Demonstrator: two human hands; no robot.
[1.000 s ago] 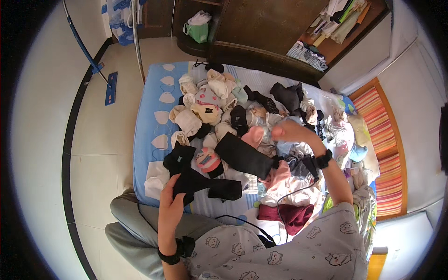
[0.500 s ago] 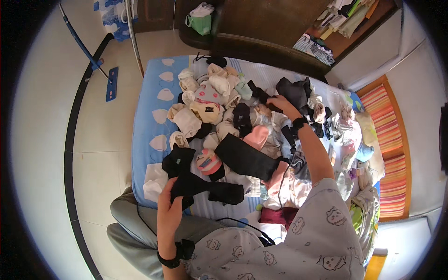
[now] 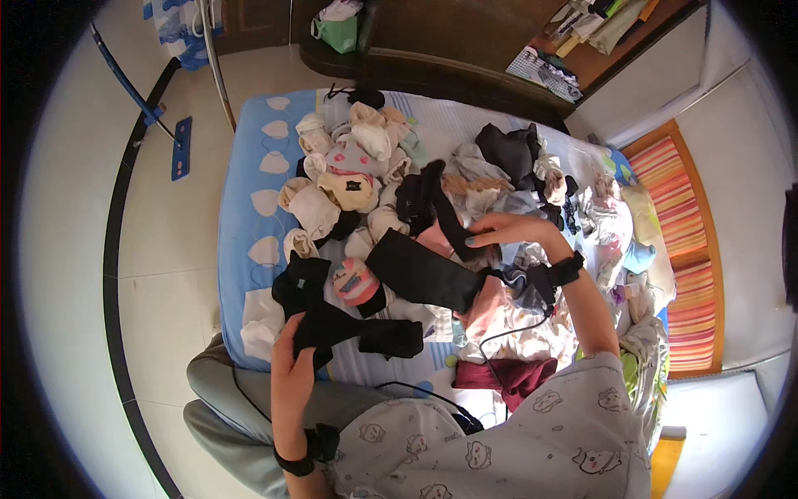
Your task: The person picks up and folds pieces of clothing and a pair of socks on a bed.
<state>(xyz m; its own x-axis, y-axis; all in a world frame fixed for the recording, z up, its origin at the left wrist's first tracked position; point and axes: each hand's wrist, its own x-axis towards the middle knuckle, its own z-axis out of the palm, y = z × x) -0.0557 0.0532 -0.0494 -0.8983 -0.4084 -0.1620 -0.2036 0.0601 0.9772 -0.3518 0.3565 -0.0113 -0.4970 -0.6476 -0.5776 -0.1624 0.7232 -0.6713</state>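
My left hand [image 3: 291,370] is closed on the end of a black sock [image 3: 337,326], whose foot lies toward the right over the near edge of the pile. Another black sock [image 3: 301,279] lies just beyond it. To the right, my right hand [image 3: 524,229] pinches one end of a long dark sock [image 3: 450,218]; its other end stretches away across the heap. Between the hands rests a folded black cloth piece [image 3: 426,270], beside a rolled pink-and-white bundle [image 3: 355,281].
Rolled white and cream bundles [image 3: 312,208] crowd the bed's left. Dark crumpled clothing [image 3: 509,154] and pale garments [image 3: 613,218] lie at the right. A maroon cloth [image 3: 509,381] is close to me. A black cable [image 3: 515,331] hangs from my right wrist. A blue mop [image 3: 181,148] stands on the floor.
My right hand has come back toward me, drawing the dark sock out from the far part of the heap. My left hand keeps its hold on the black sock. The view has shifted slightly.
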